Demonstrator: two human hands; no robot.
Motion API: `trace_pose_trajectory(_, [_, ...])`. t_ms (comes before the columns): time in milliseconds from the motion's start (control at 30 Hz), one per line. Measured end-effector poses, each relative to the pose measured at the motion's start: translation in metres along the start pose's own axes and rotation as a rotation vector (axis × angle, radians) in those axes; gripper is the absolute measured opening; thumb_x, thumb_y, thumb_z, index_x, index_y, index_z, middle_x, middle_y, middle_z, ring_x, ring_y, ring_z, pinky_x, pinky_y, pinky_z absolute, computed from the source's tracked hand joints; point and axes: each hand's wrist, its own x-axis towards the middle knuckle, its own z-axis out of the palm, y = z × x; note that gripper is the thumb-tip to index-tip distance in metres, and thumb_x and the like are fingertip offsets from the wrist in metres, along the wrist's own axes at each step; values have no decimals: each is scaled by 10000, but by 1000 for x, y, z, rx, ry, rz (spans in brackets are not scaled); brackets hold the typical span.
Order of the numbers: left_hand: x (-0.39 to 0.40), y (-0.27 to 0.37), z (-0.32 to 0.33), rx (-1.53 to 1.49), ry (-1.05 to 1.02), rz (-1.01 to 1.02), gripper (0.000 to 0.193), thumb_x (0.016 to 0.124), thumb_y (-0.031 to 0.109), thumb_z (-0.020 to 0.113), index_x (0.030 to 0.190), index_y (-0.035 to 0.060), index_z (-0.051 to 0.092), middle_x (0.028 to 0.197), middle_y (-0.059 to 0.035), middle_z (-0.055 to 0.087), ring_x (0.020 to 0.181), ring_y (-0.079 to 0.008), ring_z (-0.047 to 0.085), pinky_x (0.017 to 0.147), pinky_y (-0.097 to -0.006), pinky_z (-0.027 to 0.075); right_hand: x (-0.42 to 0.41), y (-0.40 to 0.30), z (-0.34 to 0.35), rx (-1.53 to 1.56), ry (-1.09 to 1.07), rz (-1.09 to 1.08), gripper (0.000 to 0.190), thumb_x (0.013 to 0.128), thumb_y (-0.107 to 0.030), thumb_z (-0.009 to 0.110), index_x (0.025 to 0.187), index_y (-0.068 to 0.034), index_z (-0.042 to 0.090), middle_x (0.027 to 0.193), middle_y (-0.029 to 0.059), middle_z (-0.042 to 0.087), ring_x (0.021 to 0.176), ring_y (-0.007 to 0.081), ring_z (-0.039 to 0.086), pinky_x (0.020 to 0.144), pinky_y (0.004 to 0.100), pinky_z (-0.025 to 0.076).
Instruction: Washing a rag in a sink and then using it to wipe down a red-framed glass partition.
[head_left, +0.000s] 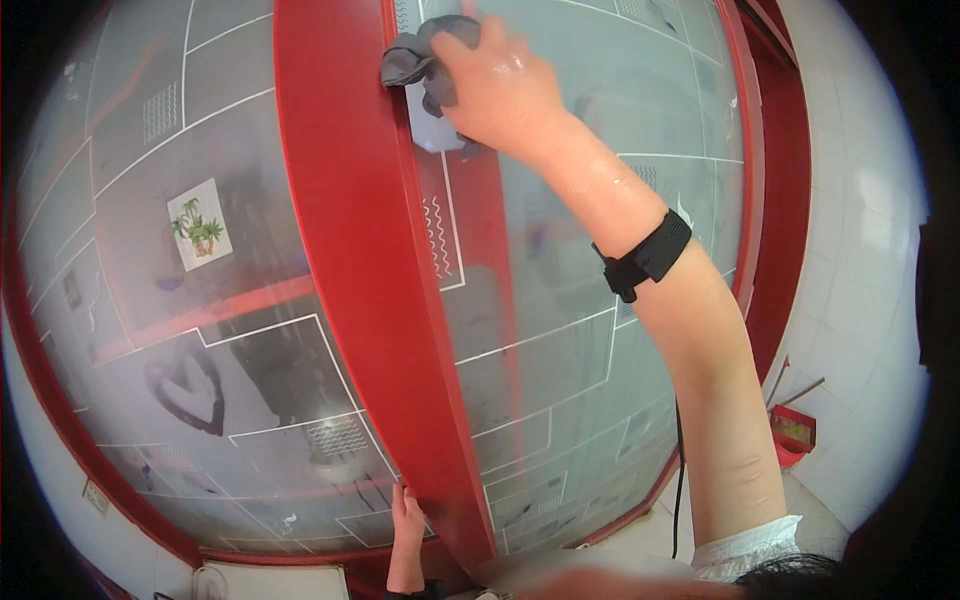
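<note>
My right hand (499, 86), wet on its back, presses a dark grey cloth (411, 58) against the top of the right glass panel (559, 247), where it meets the red frame post (352, 225). A pale patch shows under the cloth. Low down, my left hand (406, 517) rests at the left edge of the same post; what its fingers do is not clear. The glass is frosted or misted, with white lines and wavy patterns. A heart shape (187, 390) is smeared on the left panel, below a palm tree sticker (199, 223).
A red dustpan (793, 435) or similar container with sticks stands at the lower right by the white tiled wall (862, 225). A black cable (679, 480) hangs beside my right arm. A wall socket (96, 495) is at the lower left, and a whitish box-like surface (277, 581) at the bottom.
</note>
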Motion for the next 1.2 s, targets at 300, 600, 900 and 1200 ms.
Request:
trace_pose_trajectory(300, [-4, 2, -1, -84, -15, -221, 399, 907, 248, 305, 1266, 81, 351, 672, 24, 442, 480, -48, 370, 436, -219, 335, -24, -11, -10, 108, -51, 23, 410, 613, -151, 660, 989, -132, 498, 977, 186, 448, 808, 346, 537, 629, 405, 486])
trace_pose_trajectory(600, [-3, 5, 6, -169, 40, -164, 325, 858, 122, 287, 1099, -16, 455, 954, -63, 541, 876, -149, 505, 769, -259, 396, -55, -30, -13, 318, -123, 49, 399, 628, -174, 636, 1003, -135, 507, 931, 200, 433, 738, 338, 537, 564, 405, 476])
trace_pose_trajectory(900, [-10, 20, 9, -103, 10, -181, 309, 853, 119, 263, 1026, -15, 481, 924, -87, 550, 861, -161, 510, 765, -265, 394, -93, -41, -18, 382, -144, -8, 392, 620, -169, 652, 977, -124, 499, 913, 164, 417, 743, 316, 503, 527, 395, 457])
trace_pose_trajectory(1200, [-1, -11, 10, -20, 40, -2, 307, 882, 166, 279, 996, -30, 487, 889, -114, 545, 836, -180, 505, 767, -292, 394, -137, -54, -17, 466, -176, -3, 484, 550, -169, 684, 1000, -129, 511, 949, 139, 434, 843, 298, 507, 569, 369, 472])
